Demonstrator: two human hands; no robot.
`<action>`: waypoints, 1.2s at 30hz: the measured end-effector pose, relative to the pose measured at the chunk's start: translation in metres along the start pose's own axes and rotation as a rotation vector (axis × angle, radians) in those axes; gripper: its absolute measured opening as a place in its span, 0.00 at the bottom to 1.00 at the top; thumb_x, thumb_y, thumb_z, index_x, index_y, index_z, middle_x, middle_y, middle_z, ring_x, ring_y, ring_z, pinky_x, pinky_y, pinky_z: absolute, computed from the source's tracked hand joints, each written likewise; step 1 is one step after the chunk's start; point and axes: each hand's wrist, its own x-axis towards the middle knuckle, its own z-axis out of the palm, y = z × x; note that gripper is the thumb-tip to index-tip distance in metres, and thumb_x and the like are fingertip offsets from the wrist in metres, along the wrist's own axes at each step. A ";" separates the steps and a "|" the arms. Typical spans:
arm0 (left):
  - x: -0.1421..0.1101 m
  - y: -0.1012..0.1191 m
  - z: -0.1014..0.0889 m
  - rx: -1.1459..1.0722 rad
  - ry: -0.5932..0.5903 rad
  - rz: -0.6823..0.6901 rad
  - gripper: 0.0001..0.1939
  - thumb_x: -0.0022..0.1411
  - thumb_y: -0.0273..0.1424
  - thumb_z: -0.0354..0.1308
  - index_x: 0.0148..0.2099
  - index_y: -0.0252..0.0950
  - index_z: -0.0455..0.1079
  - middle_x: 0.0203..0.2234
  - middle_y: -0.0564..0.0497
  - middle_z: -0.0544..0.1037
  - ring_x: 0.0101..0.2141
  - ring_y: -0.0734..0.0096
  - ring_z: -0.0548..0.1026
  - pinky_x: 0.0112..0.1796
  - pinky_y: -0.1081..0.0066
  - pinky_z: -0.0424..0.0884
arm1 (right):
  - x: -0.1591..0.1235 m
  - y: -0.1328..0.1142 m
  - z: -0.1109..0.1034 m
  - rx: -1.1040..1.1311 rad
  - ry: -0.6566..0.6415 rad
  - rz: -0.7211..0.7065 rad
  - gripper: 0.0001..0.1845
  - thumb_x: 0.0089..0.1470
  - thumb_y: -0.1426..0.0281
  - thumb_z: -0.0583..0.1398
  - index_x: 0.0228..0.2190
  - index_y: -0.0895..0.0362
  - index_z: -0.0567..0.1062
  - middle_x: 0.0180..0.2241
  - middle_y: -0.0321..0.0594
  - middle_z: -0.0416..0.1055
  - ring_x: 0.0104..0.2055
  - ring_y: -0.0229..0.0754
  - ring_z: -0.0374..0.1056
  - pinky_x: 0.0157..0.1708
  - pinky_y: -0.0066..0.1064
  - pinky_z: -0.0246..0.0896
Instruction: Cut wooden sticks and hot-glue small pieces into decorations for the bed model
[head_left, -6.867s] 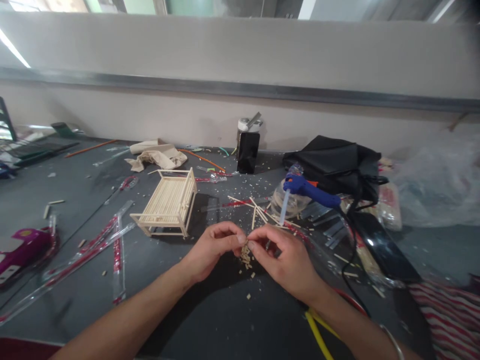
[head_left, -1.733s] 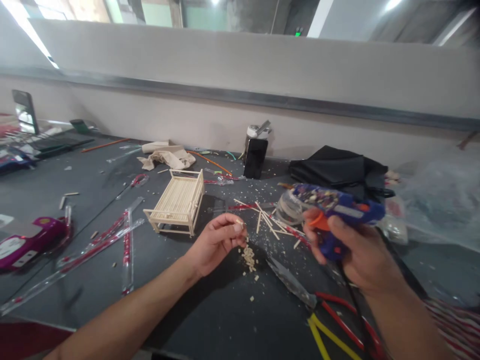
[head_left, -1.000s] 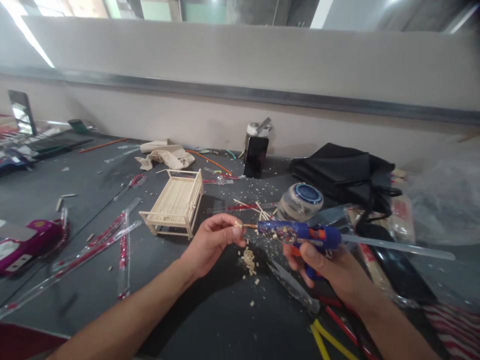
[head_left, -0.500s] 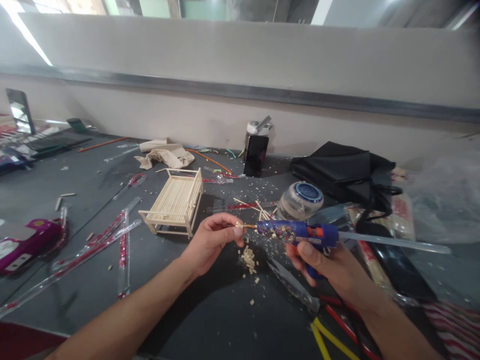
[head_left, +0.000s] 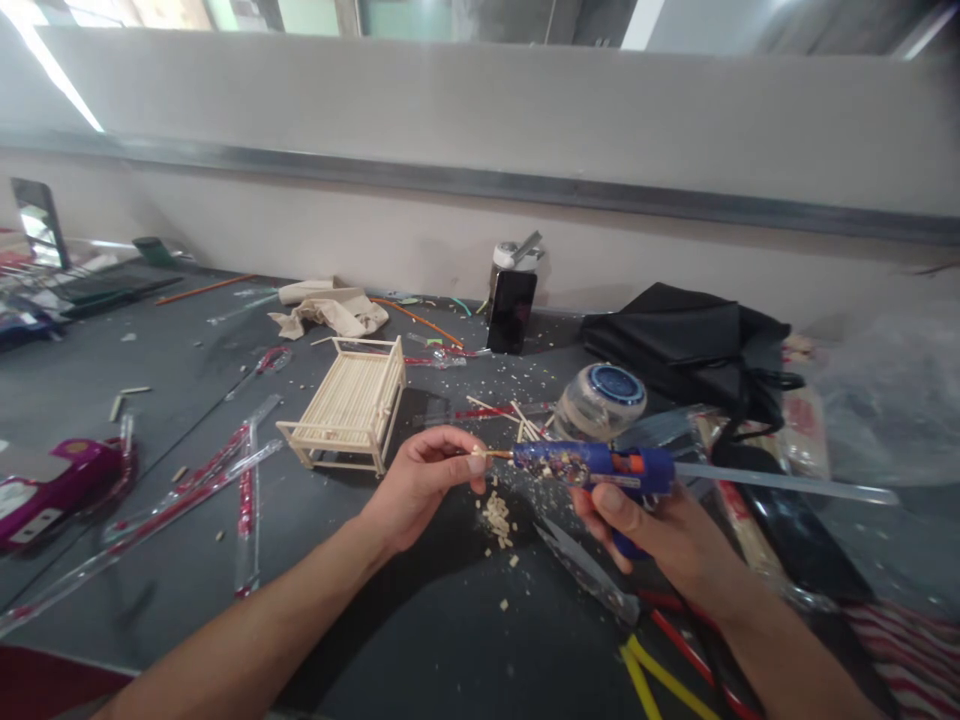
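Observation:
My right hand point(head_left: 637, 520) is wrapped round the handle of a blue glue gun point(head_left: 566, 462), with a long clear glue stick point(head_left: 787, 482) poking out of its back end. The gun's nozzle points left and meets the fingertips of my left hand point(head_left: 439, 480). Those fingers pinch a tiny pale wooden piece point(head_left: 478, 452), mostly covered by thumb and finger. To the left stands a miniature bed point(head_left: 345, 395) made of thin wooden sticks. A small heap of cut wooden bits point(head_left: 497, 518) lies below my hands.
A glass jar point(head_left: 600, 400) stands behind the glue gun, near a black bag point(head_left: 682, 345). A phone point(head_left: 512, 312) leans upright at the back. Plastic wrappers point(head_left: 247, 510), a purple tool point(head_left: 56, 490), a crumpled cloth point(head_left: 334, 308) and yellow strips point(head_left: 660, 680) lie about.

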 end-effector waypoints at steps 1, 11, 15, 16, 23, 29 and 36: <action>0.000 0.000 0.000 0.001 0.001 -0.002 0.07 0.49 0.28 0.69 0.30 0.34 0.75 0.22 0.53 0.77 0.23 0.76 0.72 0.31 0.73 0.65 | 0.000 0.000 0.000 -0.002 -0.002 0.002 0.23 0.52 0.48 0.59 0.25 0.57 0.74 0.20 0.35 0.63 0.18 0.35 0.58 0.16 0.26 0.58; 0.000 -0.001 -0.001 0.010 0.000 -0.005 0.06 0.49 0.28 0.69 0.30 0.35 0.75 0.21 0.54 0.77 0.23 0.76 0.72 0.32 0.72 0.65 | 0.001 0.001 0.001 -0.006 -0.009 -0.001 0.23 0.53 0.49 0.59 0.25 0.57 0.73 0.19 0.34 0.62 0.18 0.34 0.58 0.15 0.26 0.58; 0.000 -0.001 -0.001 0.002 -0.002 -0.006 0.06 0.49 0.28 0.69 0.30 0.35 0.75 0.22 0.53 0.77 0.23 0.76 0.72 0.32 0.73 0.65 | 0.000 0.001 0.001 0.014 -0.010 0.003 0.23 0.53 0.49 0.60 0.25 0.57 0.73 0.20 0.34 0.63 0.18 0.34 0.58 0.15 0.26 0.58; 0.000 -0.001 -0.001 0.002 -0.002 -0.004 0.06 0.49 0.28 0.69 0.30 0.35 0.75 0.22 0.53 0.77 0.23 0.76 0.72 0.32 0.73 0.65 | 0.000 0.001 0.001 0.017 -0.010 0.004 0.23 0.53 0.49 0.60 0.25 0.57 0.73 0.20 0.34 0.63 0.19 0.34 0.58 0.15 0.26 0.58; 0.001 -0.002 -0.002 -0.005 -0.002 -0.003 0.06 0.49 0.28 0.69 0.30 0.35 0.75 0.22 0.54 0.77 0.23 0.77 0.72 0.31 0.74 0.65 | 0.000 0.000 0.001 -0.006 -0.014 0.013 0.24 0.54 0.49 0.59 0.25 0.57 0.72 0.20 0.34 0.62 0.18 0.34 0.57 0.16 0.26 0.57; 0.001 -0.002 -0.002 0.001 0.007 -0.011 0.06 0.49 0.28 0.69 0.30 0.36 0.76 0.21 0.54 0.77 0.24 0.77 0.72 0.32 0.74 0.65 | 0.001 0.002 0.000 -0.031 -0.025 0.000 0.25 0.54 0.48 0.57 0.26 0.57 0.71 0.20 0.34 0.62 0.18 0.34 0.57 0.16 0.27 0.57; 0.002 -0.003 -0.003 -0.009 0.018 -0.021 0.06 0.49 0.28 0.69 0.31 0.36 0.76 0.21 0.54 0.77 0.25 0.77 0.72 0.32 0.75 0.65 | 0.001 0.003 -0.001 -0.030 -0.050 -0.007 0.24 0.55 0.48 0.57 0.26 0.57 0.70 0.20 0.33 0.60 0.18 0.34 0.57 0.16 0.27 0.57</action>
